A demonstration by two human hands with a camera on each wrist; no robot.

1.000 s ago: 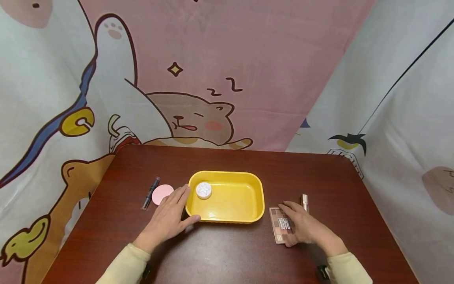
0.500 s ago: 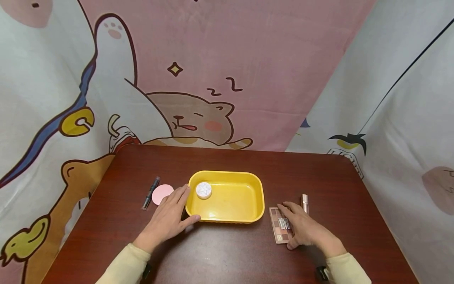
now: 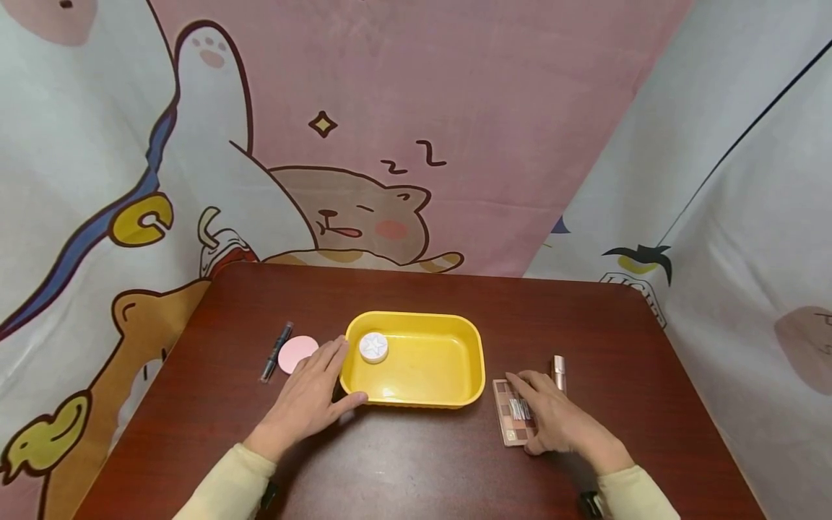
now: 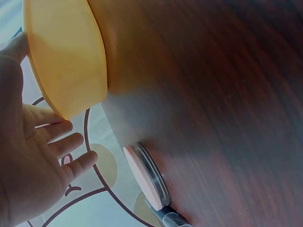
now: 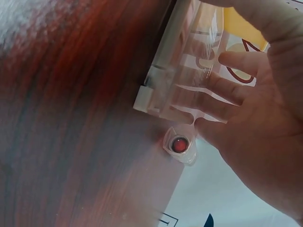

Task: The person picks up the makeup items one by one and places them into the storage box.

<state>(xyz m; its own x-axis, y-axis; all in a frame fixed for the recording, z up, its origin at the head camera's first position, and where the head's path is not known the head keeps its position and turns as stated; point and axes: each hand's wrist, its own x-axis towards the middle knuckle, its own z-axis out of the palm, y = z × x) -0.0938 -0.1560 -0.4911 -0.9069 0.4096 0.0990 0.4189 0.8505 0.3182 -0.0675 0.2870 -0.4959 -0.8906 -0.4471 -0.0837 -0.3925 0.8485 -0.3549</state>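
Note:
In the head view, my left hand [image 3: 310, 397] rests against the left end of a yellow plastic basin [image 3: 422, 399], its thumb at the near rim. The left wrist view shows its fingers [image 4: 78, 164] loosely spread, some touching the rim. Inside the basin, at the left, lies a small round white case [image 3: 373, 348] with a star on its lid. My right hand [image 3: 564, 417] lies over the right part of an eyeshadow palette [image 3: 513, 415] flat on the table. In the right wrist view, its extended fingers [image 5: 232, 90] meet the palette's glossy lid, which reflects them.
Beside my left hand lie a pink round compact [image 3: 297, 354] and a dark two-ended pen-like stick [image 3: 276, 352]. A lipstick-like tube [image 3: 559, 372] with a shiny cap stands or lies beyond my right hand. Behind the brown table [image 3: 416, 469] hangs a cartoon-printed cloth [image 3: 507, 130].
My right hand has shifted slightly on the palette, its thumb moving a little nearer the front edge. My left hand, the basin and the other items keep their places.

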